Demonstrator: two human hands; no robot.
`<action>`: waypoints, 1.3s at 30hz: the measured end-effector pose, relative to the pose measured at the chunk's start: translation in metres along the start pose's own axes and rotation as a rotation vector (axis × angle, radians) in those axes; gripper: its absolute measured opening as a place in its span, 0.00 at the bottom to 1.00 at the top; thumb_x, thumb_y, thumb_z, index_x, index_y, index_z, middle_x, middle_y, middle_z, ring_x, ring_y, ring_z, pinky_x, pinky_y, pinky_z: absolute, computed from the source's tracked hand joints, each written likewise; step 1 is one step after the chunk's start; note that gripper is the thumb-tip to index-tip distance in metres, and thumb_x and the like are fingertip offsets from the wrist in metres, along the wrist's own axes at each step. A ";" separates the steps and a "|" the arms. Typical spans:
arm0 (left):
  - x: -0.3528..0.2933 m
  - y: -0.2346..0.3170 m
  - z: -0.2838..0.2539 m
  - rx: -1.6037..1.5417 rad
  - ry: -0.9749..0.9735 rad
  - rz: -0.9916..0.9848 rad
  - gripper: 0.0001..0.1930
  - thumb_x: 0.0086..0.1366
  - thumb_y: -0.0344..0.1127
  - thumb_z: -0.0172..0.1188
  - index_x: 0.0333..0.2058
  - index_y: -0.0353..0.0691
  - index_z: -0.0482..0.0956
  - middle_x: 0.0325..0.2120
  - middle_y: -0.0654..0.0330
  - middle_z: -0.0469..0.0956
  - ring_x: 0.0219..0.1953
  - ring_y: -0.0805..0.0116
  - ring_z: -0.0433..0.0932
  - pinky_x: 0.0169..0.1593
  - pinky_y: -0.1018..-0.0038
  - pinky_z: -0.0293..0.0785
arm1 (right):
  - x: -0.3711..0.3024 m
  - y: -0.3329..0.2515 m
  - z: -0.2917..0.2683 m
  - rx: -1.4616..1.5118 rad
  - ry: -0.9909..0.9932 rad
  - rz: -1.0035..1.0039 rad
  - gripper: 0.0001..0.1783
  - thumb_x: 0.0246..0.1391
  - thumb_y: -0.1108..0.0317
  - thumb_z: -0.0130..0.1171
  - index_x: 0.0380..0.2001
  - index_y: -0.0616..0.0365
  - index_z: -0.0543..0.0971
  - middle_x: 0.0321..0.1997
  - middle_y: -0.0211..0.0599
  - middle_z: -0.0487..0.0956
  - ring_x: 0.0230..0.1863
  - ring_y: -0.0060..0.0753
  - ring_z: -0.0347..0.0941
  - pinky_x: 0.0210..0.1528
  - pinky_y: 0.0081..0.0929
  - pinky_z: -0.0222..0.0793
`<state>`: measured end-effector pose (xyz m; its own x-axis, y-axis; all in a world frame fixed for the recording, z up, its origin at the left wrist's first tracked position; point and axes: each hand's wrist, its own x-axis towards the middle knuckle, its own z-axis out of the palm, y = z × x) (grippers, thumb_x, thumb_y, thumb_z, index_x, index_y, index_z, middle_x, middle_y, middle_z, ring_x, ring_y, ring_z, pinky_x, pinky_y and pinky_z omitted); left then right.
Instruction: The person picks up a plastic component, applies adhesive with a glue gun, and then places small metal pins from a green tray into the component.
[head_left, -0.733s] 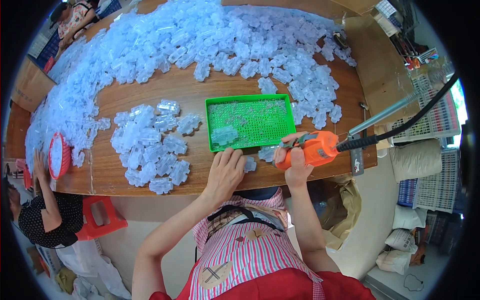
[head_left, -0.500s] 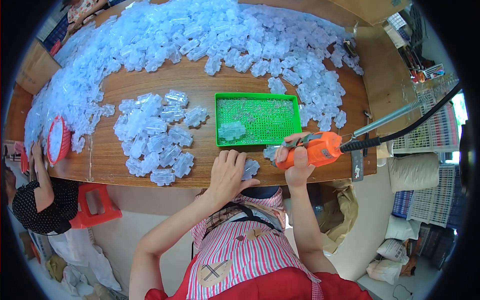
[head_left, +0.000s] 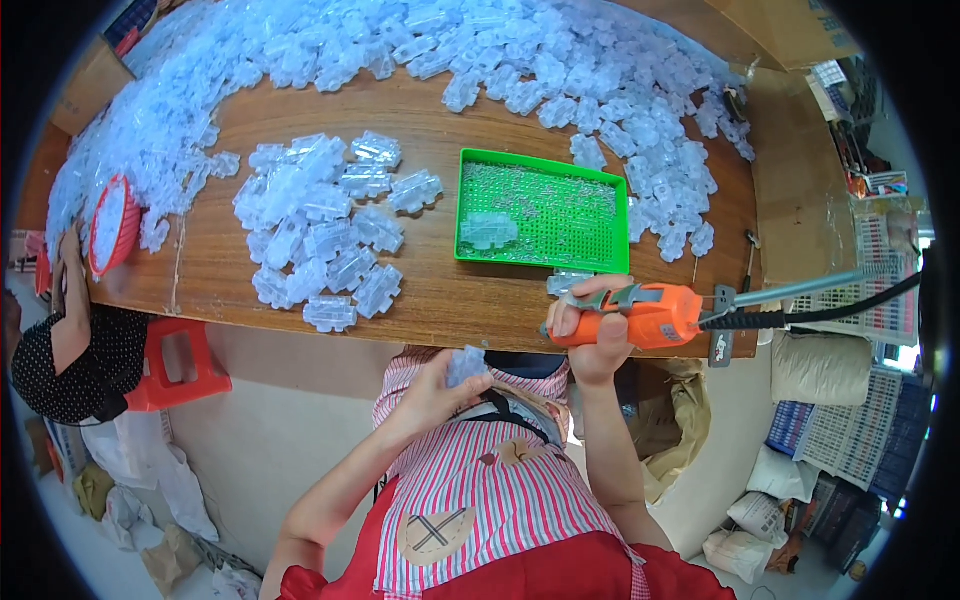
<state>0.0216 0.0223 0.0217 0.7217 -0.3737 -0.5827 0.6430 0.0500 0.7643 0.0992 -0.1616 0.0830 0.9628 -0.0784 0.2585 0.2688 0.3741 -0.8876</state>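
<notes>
My left hand [head_left: 436, 392] grips a clear plastic part [head_left: 466, 367] just off the table's front edge, above my lap. An orange electric screwdriver [head_left: 640, 318] lies in my right hand [head_left: 597, 345], fingers wrapped round its body, its tip toward the left. Behind the tool is a green mesh tray [head_left: 545, 262] with many small metal pieces, likely screws, and one clear part [head_left: 489, 231] inside. Another clear part [head_left: 567, 281] sits against the tray's front side, partly hidden by my right hand. Left of the tray is a small pile of clear parts [head_left: 318, 238].
A big heap of clear parts [head_left: 330, 45] covers the far side of the wooden table [head_left: 420, 285]. A spring and black cable [head_left: 830, 308] run from the screwdriver to the right. At left are a red basket [head_left: 118, 228], a co-worker's arm [head_left: 70, 310] and a red stool [head_left: 178, 365].
My left hand has picked up the clear part from the table edge and drawn it back toward me. The screwdriver has shifted slightly nearer and right, and the view has tilted.
</notes>
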 end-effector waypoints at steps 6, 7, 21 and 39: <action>0.008 -0.024 0.020 -0.198 0.003 -0.044 0.20 0.65 0.43 0.56 0.48 0.38 0.61 0.34 0.62 0.72 0.32 0.78 0.73 0.32 0.80 0.75 | -0.017 0.016 0.011 -0.001 -0.115 0.110 0.34 0.48 0.37 0.58 0.36 0.62 0.68 0.16 0.30 0.68 0.16 0.24 0.65 0.21 0.24 0.64; 0.010 -0.026 0.019 -0.158 -0.015 0.002 0.20 0.67 0.48 0.50 0.48 0.37 0.62 0.34 0.61 0.72 0.32 0.77 0.73 0.32 0.80 0.73 | -0.019 0.016 0.013 -0.024 -0.130 0.133 0.37 0.47 0.33 0.55 0.36 0.60 0.68 0.15 0.29 0.67 0.15 0.25 0.63 0.20 0.25 0.64; 0.019 -0.032 0.025 -0.099 0.117 0.031 0.19 0.72 0.49 0.38 0.43 0.37 0.64 0.27 0.60 0.71 0.24 0.75 0.69 0.30 0.79 0.68 | -0.028 0.026 0.026 -0.017 -0.209 0.164 0.36 0.47 0.33 0.56 0.34 0.61 0.68 0.16 0.31 0.68 0.17 0.26 0.65 0.20 0.25 0.63; 0.016 -0.033 0.034 -0.040 0.209 0.097 0.21 0.71 0.49 0.38 0.45 0.34 0.61 0.27 0.53 0.73 0.25 0.67 0.73 0.29 0.72 0.70 | -0.031 0.039 0.018 -0.269 -0.339 0.047 0.31 0.47 0.39 0.61 0.31 0.60 0.73 0.17 0.30 0.73 0.18 0.23 0.73 0.22 0.19 0.67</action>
<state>0.0036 -0.0165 -0.0033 0.8156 -0.1655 -0.5545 0.5743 0.1149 0.8105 0.0794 -0.1275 0.0470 0.9228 0.2575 0.2864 0.2657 0.1126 -0.9575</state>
